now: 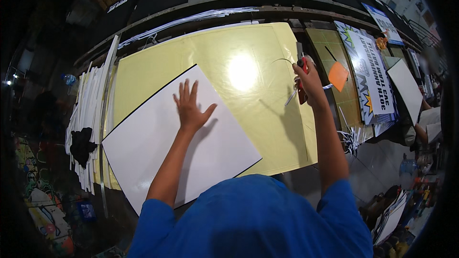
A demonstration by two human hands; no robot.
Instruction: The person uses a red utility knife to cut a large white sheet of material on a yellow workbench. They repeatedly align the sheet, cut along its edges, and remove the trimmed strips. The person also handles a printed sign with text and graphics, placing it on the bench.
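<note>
We see the white board (143, 134) lying aslant on the yellow-covered worktop (239, 119). The left grip (190, 112) is spread flat over it, fingers apart and with hold of nothing, probably to stop the board sliding. The right grip (311, 81) is curled round a red cutter (301, 96), which we see off to the right, apart from the board; held there, it likely keeps its blade clear of the other fingers. We cannot tell how hard the left palm presses, since its underside is hidden. The blue sleeve (153, 224) covers the board's nearest corner, glare washes out part of the yellow surface, and we cannot make out whether the thin white strip (290, 96) beside the cutter is held or loose.
</note>
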